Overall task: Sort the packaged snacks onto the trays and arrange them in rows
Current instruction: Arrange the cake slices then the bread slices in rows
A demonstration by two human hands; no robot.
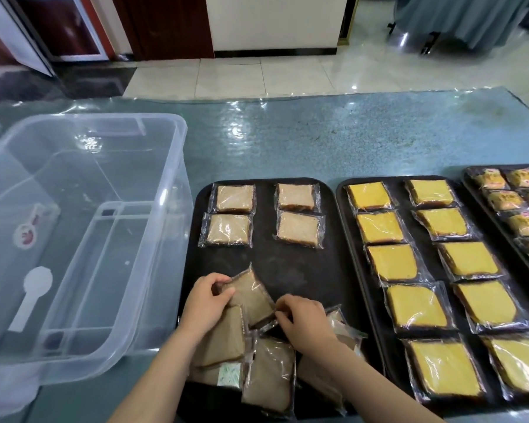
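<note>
At the bottom centre of the frame, two bare forearms rise from the lower edge toward a loose heap of brown packaged snacks (pixel 266 370) at the near end of the left black tray (pixel 293 270). The left hand (pixel 206 303) is curled, thumb and fingers pinched on the upper left end of a tilted brown packet (pixel 251 297) lying on top of the heap. The right hand (pixel 303 323) is bent at the wrist, its fingertips clamped on that same packet's lower right corner. The arms cover much of the heap, so its count is hard to tell, and the lowest packets run off the bottom edge. Four brown packets (pixel 263 215) lie in two short rows at the tray's far end. Right of centre, a second tray (pixel 348 190) carries yellow packets (pixel 431 270) in two columns, the nearest ones cut at the frame's lower right. A third tray (pixel 468 178) at the right edge shows only partly, its printed packets (pixel 510 203) blurred. At the left, a clear plastic bin (pixel 83 239) stands on the teal counter (pixel 333 138).
</note>
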